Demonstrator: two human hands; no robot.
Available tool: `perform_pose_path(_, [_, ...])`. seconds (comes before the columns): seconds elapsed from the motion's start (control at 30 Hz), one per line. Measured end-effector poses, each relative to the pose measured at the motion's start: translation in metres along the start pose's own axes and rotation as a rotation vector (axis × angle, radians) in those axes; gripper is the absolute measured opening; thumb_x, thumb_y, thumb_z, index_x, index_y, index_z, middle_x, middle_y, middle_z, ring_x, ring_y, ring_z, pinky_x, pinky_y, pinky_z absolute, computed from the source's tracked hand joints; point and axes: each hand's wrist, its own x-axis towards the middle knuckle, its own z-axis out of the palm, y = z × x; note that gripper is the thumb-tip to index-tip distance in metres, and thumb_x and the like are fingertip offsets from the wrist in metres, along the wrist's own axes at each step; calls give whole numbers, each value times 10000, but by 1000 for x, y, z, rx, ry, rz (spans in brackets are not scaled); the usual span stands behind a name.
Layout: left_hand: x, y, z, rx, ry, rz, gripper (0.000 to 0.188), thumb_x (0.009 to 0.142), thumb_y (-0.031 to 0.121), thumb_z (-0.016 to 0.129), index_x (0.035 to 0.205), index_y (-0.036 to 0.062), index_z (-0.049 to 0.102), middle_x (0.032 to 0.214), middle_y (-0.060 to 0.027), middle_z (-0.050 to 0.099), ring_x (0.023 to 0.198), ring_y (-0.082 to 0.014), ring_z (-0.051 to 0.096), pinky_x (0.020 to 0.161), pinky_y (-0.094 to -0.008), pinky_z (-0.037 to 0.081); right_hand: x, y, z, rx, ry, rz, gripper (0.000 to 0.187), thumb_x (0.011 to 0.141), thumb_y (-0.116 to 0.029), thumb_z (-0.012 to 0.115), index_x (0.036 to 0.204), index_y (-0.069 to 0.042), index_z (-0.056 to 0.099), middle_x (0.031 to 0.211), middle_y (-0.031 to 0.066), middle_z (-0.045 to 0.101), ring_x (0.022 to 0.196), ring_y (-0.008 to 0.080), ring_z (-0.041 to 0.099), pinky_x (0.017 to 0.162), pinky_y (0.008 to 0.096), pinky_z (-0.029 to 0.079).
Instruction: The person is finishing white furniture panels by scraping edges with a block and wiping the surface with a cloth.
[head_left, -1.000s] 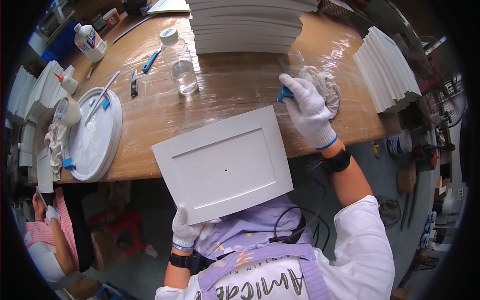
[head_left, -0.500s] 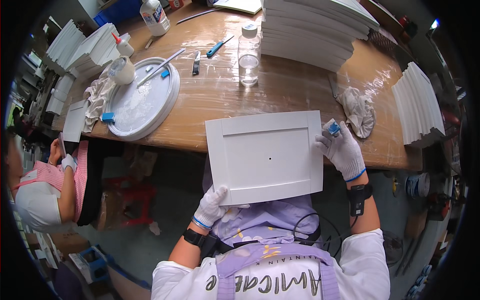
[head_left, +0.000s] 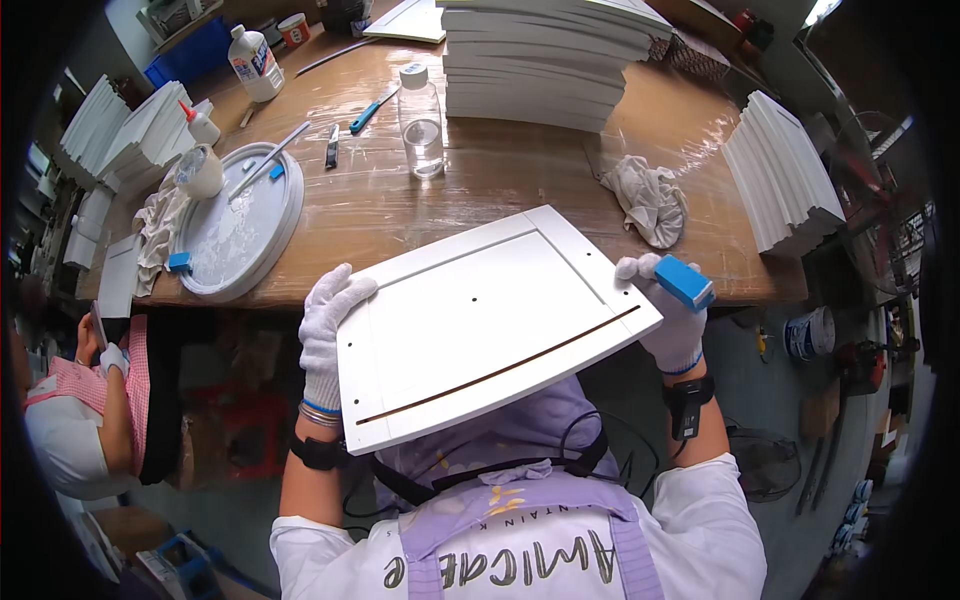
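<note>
A white framed panel [head_left: 480,300] is held tilted in front of me, past the table's near edge. Its visible face has a long brown groove along the near edge and several small dark holes. My left hand [head_left: 330,320], in a white knit glove, grips the panel's left edge with the thumb on top. At the right edge, my gloved right hand [head_left: 668,325] is closed round a blue sponge-like block [head_left: 684,283] while its fingers also touch the panel. The fingers beneath the panel are hidden.
A round grey lid [head_left: 240,240] holds a blue piece and a stick. Behind the panel stand a clear bottle [head_left: 421,130] and a tall panel stack [head_left: 540,70]. A crumpled cloth [head_left: 648,200] and another stack [head_left: 780,180] lie rightward. A co-worker [head_left: 85,420] sits at left.
The panel has been turned so its grooved, holed face shows, and it now slants. My left hand has moved up its left edge. The blue block has turned, and my view has shifted right.
</note>
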Motion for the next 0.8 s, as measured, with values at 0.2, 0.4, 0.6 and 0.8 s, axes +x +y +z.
perform_pose_path(0.2, [-27,-3,35,147,103,-236,433,879,135,660,1286,40,547,1222,-137,560,1101,-238,578,901,-313,504,-36,27,-27,-21,148,84,567,984,-496,356,1125,-18,626,1191,197,599,1113,330,530,1033,427,347])
perform_pose_path(0.4, [-69,-15,23,-1081,-102,-817,429,1020,304,465,1292,-27,496,1174,-115,611,1025,-219,626,907,-317,499,-43,38,-34,25,131,156,561,982,-494,344,1116,-36,638,1221,194,604,1150,330,527,1063,427,320])
perform_pose_path(0.6, [-86,-12,29,-1296,-236,-810,496,985,306,536,1340,-23,427,1251,-129,574,1111,-215,597,958,-347,490,-51,31,-37,8,190,260,554,967,-508,374,1123,-44,634,1303,216,570,1228,339,511,1094,447,306])
perform_pose_path(0.8, [-87,-27,36,-1432,-236,-796,479,998,293,507,1339,-32,426,1248,-144,577,1107,-225,604,950,-348,498,-18,-21,-26,-181,329,244,451,971,-390,481,1188,-6,576,1231,196,601,1097,287,601,956,435,473])
